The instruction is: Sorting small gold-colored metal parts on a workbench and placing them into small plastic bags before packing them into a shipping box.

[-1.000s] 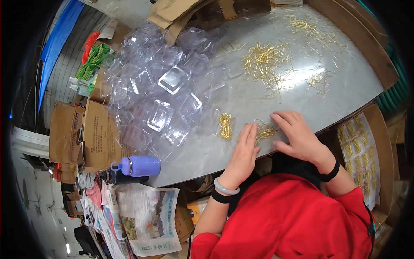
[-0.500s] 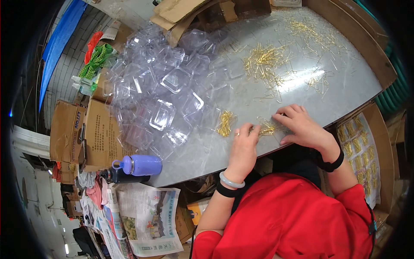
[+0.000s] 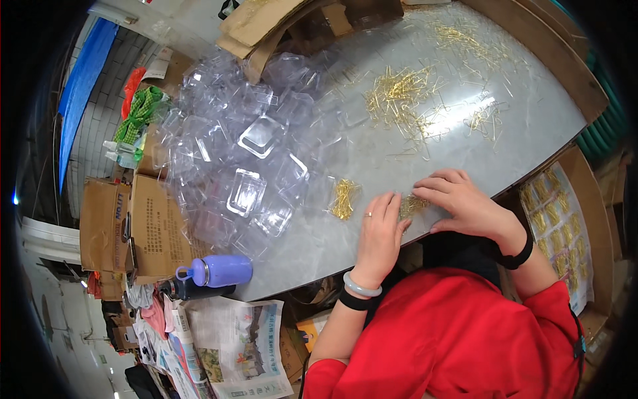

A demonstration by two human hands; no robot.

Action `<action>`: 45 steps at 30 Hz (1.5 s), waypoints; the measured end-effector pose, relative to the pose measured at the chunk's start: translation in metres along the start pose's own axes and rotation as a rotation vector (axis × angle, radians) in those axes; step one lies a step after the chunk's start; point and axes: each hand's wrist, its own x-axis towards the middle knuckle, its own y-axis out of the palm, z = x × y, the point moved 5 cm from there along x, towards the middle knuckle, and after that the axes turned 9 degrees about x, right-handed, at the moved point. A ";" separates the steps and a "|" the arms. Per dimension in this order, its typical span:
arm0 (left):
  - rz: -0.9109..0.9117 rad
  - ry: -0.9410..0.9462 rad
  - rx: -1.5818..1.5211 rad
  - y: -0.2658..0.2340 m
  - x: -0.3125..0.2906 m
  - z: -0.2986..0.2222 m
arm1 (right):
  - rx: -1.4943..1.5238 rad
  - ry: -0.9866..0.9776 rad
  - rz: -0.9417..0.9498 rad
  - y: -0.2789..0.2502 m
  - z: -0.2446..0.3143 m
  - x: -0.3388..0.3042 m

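Near the front edge of the grey table [image 3: 325,249], a small clear plastic box with gold wire hooks [image 3: 413,205] sits between my hands. My left hand [image 3: 381,233] is closed against its left side, fingers together and pointing away from me. Around the right side curl the fingers of my right hand [image 3: 468,207], thumb at the near edge. Much of the box is covered by my fingers. Just left of my left hand lies another clear box filled with gold hooks [image 3: 343,199].
Loose gold hooks [image 3: 397,96] are scattered farther back. Clear plastic boxes [image 3: 249,139] are heaped at left, beside cardboard cartons [image 3: 159,219]. A purple bottle [image 3: 222,270] stands at the left edge. At right, a carton [image 3: 601,266] holds filled packs [image 3: 561,233]. A newspaper [image 3: 246,346] lies lower left.
My hands have drawn closer around the box, and my left fingers have straightened along its side. The hooks between my hands are more covered now. The whole view has shifted slightly.
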 end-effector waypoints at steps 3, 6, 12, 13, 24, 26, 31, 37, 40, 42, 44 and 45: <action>0.054 -0.044 0.015 0.004 0.007 0.000 | 0.007 0.090 -0.042 0.015 -0.002 0.005; 0.043 -0.065 0.009 0.002 0.006 0.002 | 0.013 0.152 -0.048 0.028 -0.005 0.010; 0.020 -0.040 0.122 -0.001 -0.008 -0.010 | 0.044 0.134 -0.280 0.022 -0.002 -0.016; 0.031 -0.031 0.113 0.006 -0.010 -0.009 | 0.028 0.158 -0.272 0.028 0.003 -0.020; 0.052 -0.014 -0.068 0.021 -0.014 -0.008 | 0.440 0.058 -0.130 0.031 0.004 0.008; 0.001 -0.013 -0.094 0.023 -0.016 -0.006 | 0.280 0.066 -0.020 0.027 -0.002 0.007; -0.015 0.006 -0.097 0.022 -0.016 -0.006 | 0.126 0.031 -0.024 0.023 -0.016 0.006; -0.071 -0.060 -0.067 0.021 -0.019 -0.008 | -0.036 0.073 -0.216 0.009 0.011 -0.009; -0.105 -0.102 -0.052 0.022 -0.022 -0.007 | -0.033 0.091 -0.182 0.013 0.006 -0.020; -0.115 -0.116 -0.050 0.023 -0.022 -0.008 | 0.052 0.134 -0.301 0.015 0.002 -0.027; -0.116 -0.126 -0.047 0.025 -0.022 -0.009 | 0.096 0.161 -0.364 0.021 0.005 -0.030; -0.106 -0.110 -0.044 0.025 -0.021 -0.010 | 0.098 0.167 -0.365 0.028 0.012 -0.028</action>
